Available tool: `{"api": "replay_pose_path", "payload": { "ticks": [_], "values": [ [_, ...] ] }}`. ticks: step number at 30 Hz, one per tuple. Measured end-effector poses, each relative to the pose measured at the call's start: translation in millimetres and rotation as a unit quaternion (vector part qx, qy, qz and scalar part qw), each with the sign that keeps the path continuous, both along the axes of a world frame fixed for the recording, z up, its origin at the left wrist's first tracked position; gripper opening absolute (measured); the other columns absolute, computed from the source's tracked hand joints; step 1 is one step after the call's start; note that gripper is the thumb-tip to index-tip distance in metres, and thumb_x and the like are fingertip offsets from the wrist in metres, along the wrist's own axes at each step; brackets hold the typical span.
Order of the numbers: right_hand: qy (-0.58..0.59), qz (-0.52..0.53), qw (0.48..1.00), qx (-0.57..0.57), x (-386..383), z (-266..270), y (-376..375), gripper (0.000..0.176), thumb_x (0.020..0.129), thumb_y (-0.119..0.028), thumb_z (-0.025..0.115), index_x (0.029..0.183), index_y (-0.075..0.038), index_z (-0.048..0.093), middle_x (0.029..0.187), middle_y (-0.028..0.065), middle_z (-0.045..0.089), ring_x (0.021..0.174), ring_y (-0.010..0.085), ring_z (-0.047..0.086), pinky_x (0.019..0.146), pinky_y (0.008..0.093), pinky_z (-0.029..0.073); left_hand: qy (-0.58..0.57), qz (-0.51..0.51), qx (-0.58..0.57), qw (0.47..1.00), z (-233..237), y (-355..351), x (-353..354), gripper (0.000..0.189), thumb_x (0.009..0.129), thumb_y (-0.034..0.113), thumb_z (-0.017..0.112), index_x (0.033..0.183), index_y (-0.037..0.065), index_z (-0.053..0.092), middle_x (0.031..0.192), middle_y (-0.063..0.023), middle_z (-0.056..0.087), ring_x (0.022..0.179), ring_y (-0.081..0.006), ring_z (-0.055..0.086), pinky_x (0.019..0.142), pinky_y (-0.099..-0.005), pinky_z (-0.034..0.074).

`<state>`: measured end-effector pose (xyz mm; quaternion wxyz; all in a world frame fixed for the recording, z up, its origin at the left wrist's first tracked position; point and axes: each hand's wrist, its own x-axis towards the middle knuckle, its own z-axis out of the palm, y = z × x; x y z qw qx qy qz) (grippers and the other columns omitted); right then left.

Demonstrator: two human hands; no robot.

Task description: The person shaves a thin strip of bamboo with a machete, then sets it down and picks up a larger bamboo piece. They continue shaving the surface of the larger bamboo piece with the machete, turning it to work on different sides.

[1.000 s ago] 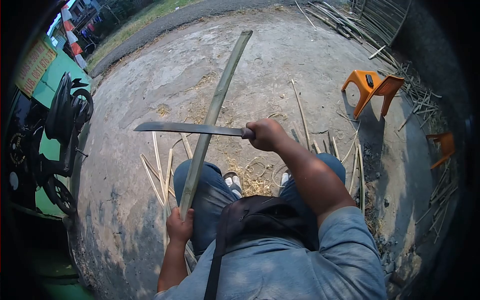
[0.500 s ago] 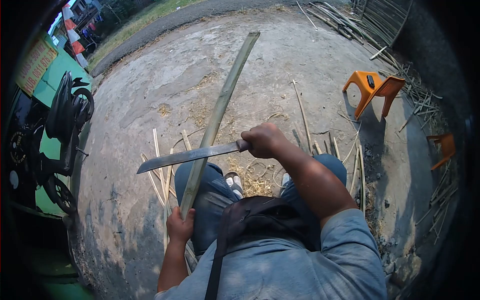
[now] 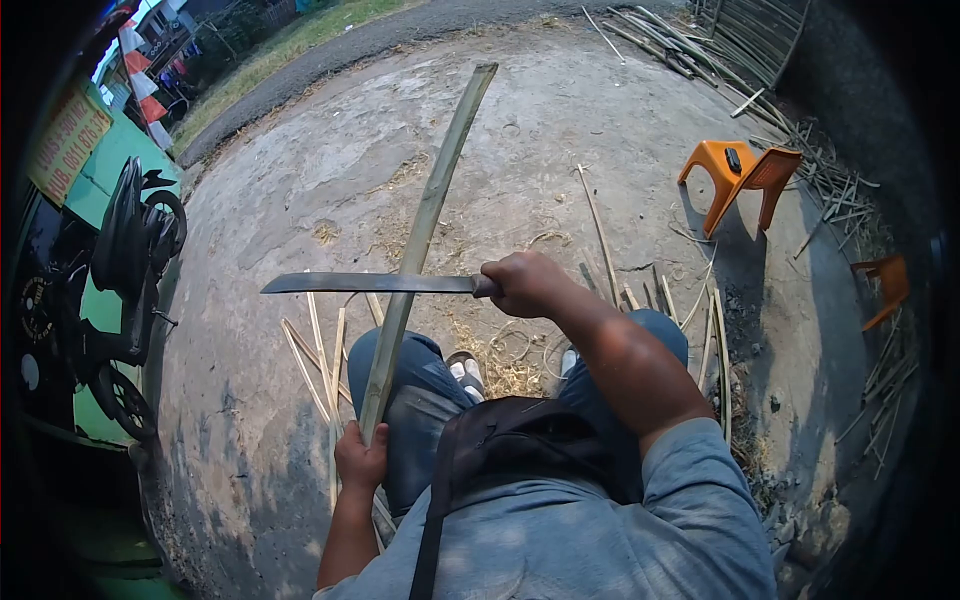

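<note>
My left hand is closed around the lower end of a long bamboo strip, beside my left knee. The strip slants up and away, its far end over the concrete. In my right hand is the handle of a machete, gripped in a fist. Its long blade lies almost level across the strip and points left; the tip reaches well past it. Whether the edge bites into the bamboo cannot be made out.
Thin bamboo strips lie by my left leg, more strips by my right. Shavings cover the ground between my feet. An orange plastic chair holds a small black object. A motorcycle stands at left; bamboo poles are piled far right.
The machete has swung from a downward tilt to nearly level, its tip rising and shifting slightly left. My left hand keeps its hold on the strip. The whole view has shifted slightly.
</note>
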<state>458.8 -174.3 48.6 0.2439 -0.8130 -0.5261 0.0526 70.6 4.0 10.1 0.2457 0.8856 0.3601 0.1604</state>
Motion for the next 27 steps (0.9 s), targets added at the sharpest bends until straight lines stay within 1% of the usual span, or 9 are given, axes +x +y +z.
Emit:
{"api": "replay_pose_path", "payload": {
  "ticks": [2, 6, 8, 12, 15, 18, 21, 23, 27],
  "values": [
    [-0.028, 0.023, 0.999, -0.038, -5, 5, 2, 0.011, 0.081, -0.021, 0.07, 0.09, -0.015, 0.071, 0.086, 0.0122, 0.073, 0.086, 0.0357, 0.073, 0.076, 0.049, 0.058, 0.013, 0.002, 0.008, 1.0, 0, 1, 0, 0.064, 0.092, 0.064, 0.069, 0.085, 0.002, 0.059, 0.074, -0.0253, 0.066, 0.076, -0.0499, 0.068, 0.066, -0.0529, 0.052],
    [-0.066, -0.015, 0.997, -0.044, 8, 2, 1, 0.011, 0.08, -0.02, 0.069, 0.09, -0.016, 0.071, 0.084, 0.012, 0.073, 0.085, 0.0336, 0.073, 0.076, 0.0485, 0.058, 0.017, 0.001, 0.003, 1.0, 3, 2, -1, 0.064, 0.091, 0.065, 0.07, 0.084, 0.002, 0.059, 0.074, -0.0252, 0.065, 0.075, -0.05, 0.067, 0.065, -0.0528, 0.051],
    [-0.01, -0.064, 0.998, 0.011, 29, -12, -2, 0.009, 0.08, -0.018, 0.068, 0.088, -0.016, 0.071, 0.083, 0.0124, 0.073, 0.085, 0.034, 0.073, 0.077, 0.0491, 0.058, 0.008, 0.001, -0.01, 1.0, 1, 2, -6, 0.065, 0.091, 0.065, 0.07, 0.084, 0.002, 0.059, 0.074, -0.0249, 0.065, 0.075, -0.0495, 0.068, 0.065, -0.0524, 0.052],
    [0.081, -0.162, 0.981, 0.066, 48, -11, -15, 0.01, 0.087, -0.021, 0.067, 0.093, -0.016, 0.074, 0.084, 0.0143, 0.073, 0.083, 0.037, 0.072, 0.075, 0.048, 0.057, -0.006, -0.016, -0.002, 1.0, -3, 7, -4, 0.064, 0.091, 0.064, 0.071, 0.085, 0.001, 0.059, 0.073, -0.0245, 0.065, 0.075, -0.0487, 0.068, 0.065, -0.0511, 0.052],
    [0.122, -0.116, 0.98, 0.103, 41, -15, -17, 0.014, 0.089, -0.024, 0.067, 0.098, -0.017, 0.074, 0.084, 0.0159, 0.072, 0.081, 0.0387, 0.071, 0.073, 0.0482, 0.057, -0.006, -0.013, -0.023, 1.0, 0, 5, -4, 0.064, 0.091, 0.065, 0.07, 0.085, 0.002, 0.06, 0.072, -0.0223, 0.065, 0.072, -0.0448, 0.068, 0.064, -0.0486, 0.052],
    [0.062, -0.069, 0.986, 0.136, 29, -6, -13, 0.011, 0.088, -0.023, 0.068, 0.094, -0.015, 0.072, 0.082, 0.0154, 0.072, 0.081, 0.0394, 0.071, 0.072, 0.0496, 0.057, -0.044, -0.032, -0.074, 0.996, -4, 9, -10, 0.066, 0.091, 0.067, 0.069, 0.087, 0.002, 0.061, 0.071, -0.017, 0.065, 0.068, -0.0351, 0.068, 0.063, -0.0442, 0.051],
    [-0.091, -0.023, 0.984, 0.15, 13, 11, -15, 0.01, 0.079, -0.021, 0.072, 0.081, -0.014, 0.065, 0.071, 0.0109, 0.067, 0.069, 0.0361, 0.069, 0.063, 0.0494, 0.055, -0.049, -0.052, -0.131, 0.989, 1, 9, -22, 0.067, 0.091, 0.069, 0.069, 0.089, 0.002, 0.062, 0.07, -0.0119, 0.065, 0.067, -0.0252, 0.066, 0.063, -0.0401, 0.051],
    [-0.133, 0.017, 0.983, 0.129, 8, 18, -17, 0.012, 0.076, -0.022, 0.073, 0.078, -0.014, 0.065, 0.069, 0.0093, 0.066, 0.066, 0.0339, 0.069, 0.061, 0.047, 0.054, -0.05, -0.058, -0.149, 0.986, -1, 5, -36, 0.067, 0.091, 0.068, 0.069, 0.091, 0.001, 0.063, 0.071, -0.0109, 0.065, 0.067, -0.0229, 0.065, 0.064, -0.0388, 0.051],
    [-0.139, -0.005, 0.983, 0.121, 19, 11, -23, 0.01, 0.078, -0.022, 0.072, 0.08, -0.015, 0.065, 0.069, 0.0093, 0.066, 0.068, 0.0347, 0.069, 0.063, 0.0487, 0.055, -0.033, -0.034, -0.15, 0.988, 11, -8, -67, 0.065, 0.092, 0.066, 0.069, 0.092, 0.001, 0.064, 0.072, -0.0106, 0.065, 0.067, -0.0216, 0.065, 0.064, -0.038, 0.051]
  ]
}}
